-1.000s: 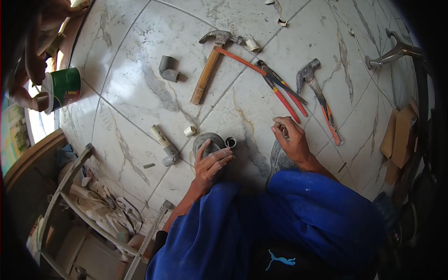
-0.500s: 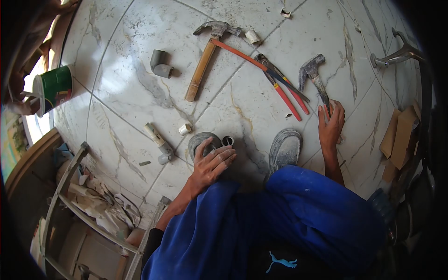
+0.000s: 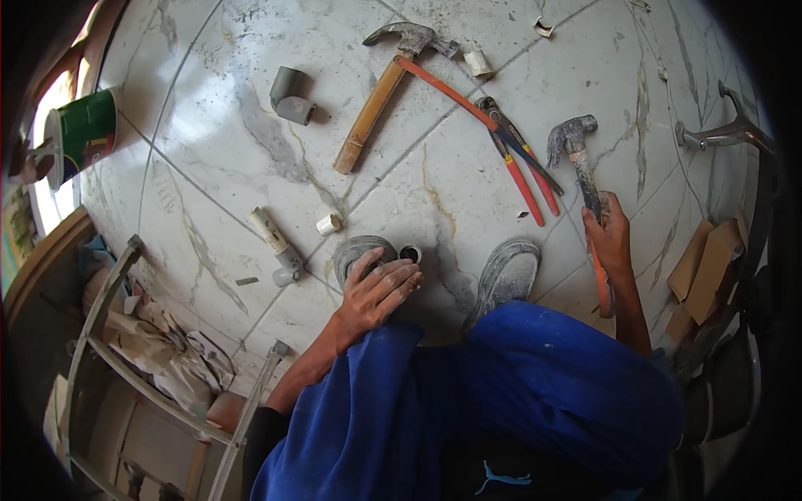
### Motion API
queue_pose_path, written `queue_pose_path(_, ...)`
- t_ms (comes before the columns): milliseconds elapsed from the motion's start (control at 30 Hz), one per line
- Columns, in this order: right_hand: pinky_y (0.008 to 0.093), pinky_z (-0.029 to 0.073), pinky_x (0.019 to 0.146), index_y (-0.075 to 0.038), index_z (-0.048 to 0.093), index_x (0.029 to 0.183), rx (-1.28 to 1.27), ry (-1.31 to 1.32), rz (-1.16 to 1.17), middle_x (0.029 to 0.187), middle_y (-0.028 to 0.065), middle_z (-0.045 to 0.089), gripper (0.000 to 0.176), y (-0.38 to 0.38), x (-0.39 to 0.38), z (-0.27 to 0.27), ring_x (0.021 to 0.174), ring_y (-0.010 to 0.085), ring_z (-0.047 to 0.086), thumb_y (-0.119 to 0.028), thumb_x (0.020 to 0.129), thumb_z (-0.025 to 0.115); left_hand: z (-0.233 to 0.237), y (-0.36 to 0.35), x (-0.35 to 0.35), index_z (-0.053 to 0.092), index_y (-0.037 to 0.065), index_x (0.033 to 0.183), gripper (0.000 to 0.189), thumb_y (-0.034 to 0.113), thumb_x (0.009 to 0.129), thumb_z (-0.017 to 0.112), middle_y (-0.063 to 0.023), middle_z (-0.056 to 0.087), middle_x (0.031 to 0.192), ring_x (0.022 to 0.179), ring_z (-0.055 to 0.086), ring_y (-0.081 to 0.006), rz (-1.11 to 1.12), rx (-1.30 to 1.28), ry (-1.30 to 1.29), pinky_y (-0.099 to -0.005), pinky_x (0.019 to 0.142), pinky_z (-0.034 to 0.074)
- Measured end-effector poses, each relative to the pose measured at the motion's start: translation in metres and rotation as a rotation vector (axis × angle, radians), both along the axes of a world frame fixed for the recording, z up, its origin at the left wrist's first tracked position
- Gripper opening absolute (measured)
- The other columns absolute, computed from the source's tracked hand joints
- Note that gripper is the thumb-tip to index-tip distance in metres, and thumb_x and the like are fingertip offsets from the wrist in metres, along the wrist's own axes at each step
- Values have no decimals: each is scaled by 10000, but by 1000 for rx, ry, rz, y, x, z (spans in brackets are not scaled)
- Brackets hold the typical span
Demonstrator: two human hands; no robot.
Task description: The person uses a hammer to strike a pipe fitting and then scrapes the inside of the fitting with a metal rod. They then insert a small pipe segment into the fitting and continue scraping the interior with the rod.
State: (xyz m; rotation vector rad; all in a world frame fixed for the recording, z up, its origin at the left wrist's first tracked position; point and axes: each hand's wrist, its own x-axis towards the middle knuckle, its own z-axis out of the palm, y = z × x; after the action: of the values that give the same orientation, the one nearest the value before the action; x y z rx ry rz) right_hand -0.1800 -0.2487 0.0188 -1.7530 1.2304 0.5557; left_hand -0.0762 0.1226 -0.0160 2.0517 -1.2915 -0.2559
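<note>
My right hand (image 3: 611,234) is closed around the orange handle of a claw hammer (image 3: 578,159) on the marble floor, its steel head pointing away from me. My left hand (image 3: 376,290) rests on my dusty left shoe (image 3: 355,250), fingers spread, next to a short grey pipe ring (image 3: 410,252). My right shoe (image 3: 505,274) stands between the two hands. Blue trousers (image 3: 501,392) cover my knees below.
On the tiles lie a wooden-handled hammer (image 3: 376,98), red-handled pliers (image 3: 520,163), a grey pipe elbow (image 3: 290,96), a pipe piece with fitting (image 3: 274,235), and small white pipe offcuts (image 3: 328,224). A green tin (image 3: 83,134) is at left, a metal tap (image 3: 725,129) at right, cardboard (image 3: 702,259) beside it.
My right hand went from in front of my right shoe out to the right, reached the orange-handled hammer and closed on its handle. My left hand stayed on the shoe.
</note>
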Motion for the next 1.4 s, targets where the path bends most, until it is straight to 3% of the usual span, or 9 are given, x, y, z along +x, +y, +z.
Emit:
queue_pose_path(133,262,440,590,29,468,1054,48,-256,12,746,63,523,224,9,-30,19,662,105,507,-37,866,572,7,-1,9,687,92,953,163,94,797,640,-21,670,1033,997,635,-142,-66,14,26,-441,957,438)
queue_pose_path(200,254,415,512,44,446,1061,-178,-705,266,699,24,514,281,10,-39,19,559,98,470,-23,824,582,7,-2,10,687,96,952,162,96,800,633,-17,669,1037,1000,634,-139,-62,10,21,-441,954,439)
queue_pose_path(333,260,412,519,34,506,972,-107,-480,471,625,54,505,309,8,-28,41,499,124,472,-9,702,648,6,-3,10,688,103,951,166,102,798,626,-15,668,1037,1007,631,-139,-64,9,21,-437,950,439)
queue_pose_path(467,305,382,447,-5,534,875,-265,-802,914,614,80,537,319,18,-13,51,454,192,500,-51,627,731,2,-2,4,687,105,949,162,104,799,628,-16,669,1037,1010,630,-147,-23,29,29,-431,948,440)
queue_pose_path(500,332,374,456,-29,543,848,57,-831,750,627,78,544,339,20,-16,48,477,219,504,-103,609,771,2,-3,4,686,101,948,160,106,798,631,-16,669,1035,1015,629,-154,-3,41,25,-429,956,433)
queue_pose_path(600,347,450,576,-23,538,847,231,-708,762,730,108,598,291,27,-20,44,600,274,579,-125,684,756,1,-6,-1,677,109,959,168,130,793,668,-34,671,1047,1029,625,-181,69,75,5,-442,983,397)
queue_pose_path(733,323,495,523,-24,567,866,125,-742,1027,711,108,596,370,49,3,48,585,235,622,-193,627,793,3,-10,-2,671,157,949,200,188,762,738,-64,655,1125,1100,590,-227,225,197,-52,-478,1014,350)
queue_pose_path(1267,309,492,436,-9,529,854,124,-876,1155,689,79,558,303,83,24,32,550,201,624,-194,714,723,3,-15,-6,671,139,960,208,218,767,677,9,649,1160,1127,544,-212,203,330,-42,-499,1066,250)
queue_pose_path(1400,321,503,444,-10,523,886,145,-681,1190,694,77,556,324,84,24,27,548,196,625,-208,727,725,5,-14,-6,670,135,950,197,212,770,653,18,656,1140,1127,538,-207,213,341,1,-497,1072,245)
